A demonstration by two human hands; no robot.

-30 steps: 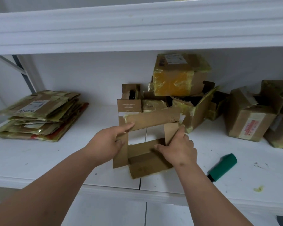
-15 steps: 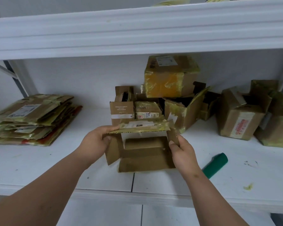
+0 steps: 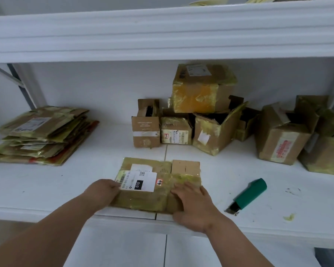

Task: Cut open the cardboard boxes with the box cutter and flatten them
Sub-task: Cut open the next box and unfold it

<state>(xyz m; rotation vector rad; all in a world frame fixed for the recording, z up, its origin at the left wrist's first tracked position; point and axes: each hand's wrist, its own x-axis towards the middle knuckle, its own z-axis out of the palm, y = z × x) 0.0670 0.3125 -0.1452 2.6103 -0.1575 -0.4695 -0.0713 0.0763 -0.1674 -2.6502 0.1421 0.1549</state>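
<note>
A flattened cardboard box (image 3: 158,185) lay at the front edge of a white shelf (image 3: 258,174), its long axis running left to right and its white shipping label (image 3: 138,179) facing up. One bare flap (image 3: 185,166) pointed toward the back of the shelf at the far right corner. The person's left hand (image 3: 102,192) pressed on the box's left end, fingers curled together at the label's edge. The right hand (image 3: 194,205) lay flat on the near right part of the box, fingers spread and pointing left along the cardboard.

Just right of the box, apart from it, a green box cutter (image 3: 248,195) rested on the shelf, lying diagonally with its blade end toward the front edge and its green body angled back and to the right.

Behind the flattened box stood a cluster of small taped boxes (image 3: 174,130), one larger yellow-taped box (image 3: 199,89) stacked on top. More boxes (image 3: 281,137) sat at the right end of the shelf. A stack of flattened cardboard (image 3: 41,135) occupied the left end, well apart from the hands.
</note>
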